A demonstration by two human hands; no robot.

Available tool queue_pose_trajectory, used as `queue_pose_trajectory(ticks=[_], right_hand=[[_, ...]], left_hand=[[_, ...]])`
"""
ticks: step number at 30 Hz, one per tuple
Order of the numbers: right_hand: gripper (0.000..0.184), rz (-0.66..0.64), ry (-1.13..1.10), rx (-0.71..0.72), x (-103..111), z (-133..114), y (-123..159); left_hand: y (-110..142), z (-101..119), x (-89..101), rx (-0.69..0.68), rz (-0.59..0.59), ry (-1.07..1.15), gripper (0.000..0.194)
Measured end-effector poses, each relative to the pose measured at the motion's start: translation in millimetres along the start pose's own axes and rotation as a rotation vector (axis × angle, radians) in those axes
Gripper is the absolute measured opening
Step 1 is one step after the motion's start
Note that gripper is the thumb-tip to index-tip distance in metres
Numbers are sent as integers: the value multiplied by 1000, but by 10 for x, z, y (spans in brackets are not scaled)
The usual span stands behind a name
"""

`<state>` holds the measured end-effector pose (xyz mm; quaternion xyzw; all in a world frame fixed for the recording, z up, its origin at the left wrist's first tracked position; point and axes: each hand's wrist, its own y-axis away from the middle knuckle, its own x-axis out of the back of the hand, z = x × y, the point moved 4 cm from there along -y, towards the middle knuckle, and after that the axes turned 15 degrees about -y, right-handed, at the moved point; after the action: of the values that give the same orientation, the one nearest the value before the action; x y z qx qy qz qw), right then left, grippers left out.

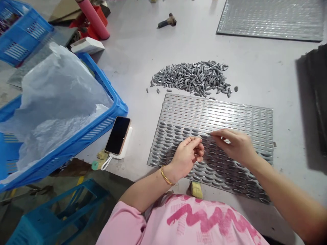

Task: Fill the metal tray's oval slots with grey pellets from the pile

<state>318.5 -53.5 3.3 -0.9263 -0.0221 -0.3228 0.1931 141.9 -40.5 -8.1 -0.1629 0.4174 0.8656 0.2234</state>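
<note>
A flat tray with narrow rows of slots lies in front of me. Its near part is filled with grey, shiny, pointed-oval pieces; the far rows show bare slots. My left hand, with a gold bangle at the wrist, hovers over the filled rows, thumb and fingertips pressed together and the other fingers curled. Just right of it, my right hand pinches at the edge of the filled rows. What either pinch holds is too small to make out. Beyond the tray lies a loose pile of the same oval pieces.
Left stands a blue crate lined with a plastic bag. A phone rests on a white block by the table edge. A short dark-handled tool lies at the back, another panel back right, a dark stack right.
</note>
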Motion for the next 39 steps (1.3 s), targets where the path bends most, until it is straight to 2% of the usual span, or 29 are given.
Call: queue_pose_trajectory(ticks=[3, 7, 15, 19, 27, 31, 33, 35, 39], right_hand=[[14, -59, 55, -21, -121, 186, -85], [19, -127, 115, -4, -236, 263, -123], [20, -268, 262, 62, -190, 249, -155], [21, -295, 260, 74, -208, 266, -166], [20, -378, 459, 178, -258, 181, -162], [19, -447, 423, 170, -235, 258, -215], [21, -440, 341, 142, -194, 299, -243], [23, -367, 245, 104, -131, 278, -259], [23, -190, 43, 68, -74, -45, -205]], left_hand=[[33, -1, 36, 4, 25, 22, 23], [34, -49, 66, 8, 28, 41, 22], [34, -45, 48, 3, 40, 43, 25], [21, -62, 51, -15, 43, 42, 26], [-35, -86, 2, -21, 33, 44, 20], [-40, -58, -18, -41, 37, 90, 18], [-40, -37, -11, -29, 59, 135, 19], [-43, -12, -2, -12, 72, 191, 23], [-66, 32, -12, -9, 41, 286, 36]])
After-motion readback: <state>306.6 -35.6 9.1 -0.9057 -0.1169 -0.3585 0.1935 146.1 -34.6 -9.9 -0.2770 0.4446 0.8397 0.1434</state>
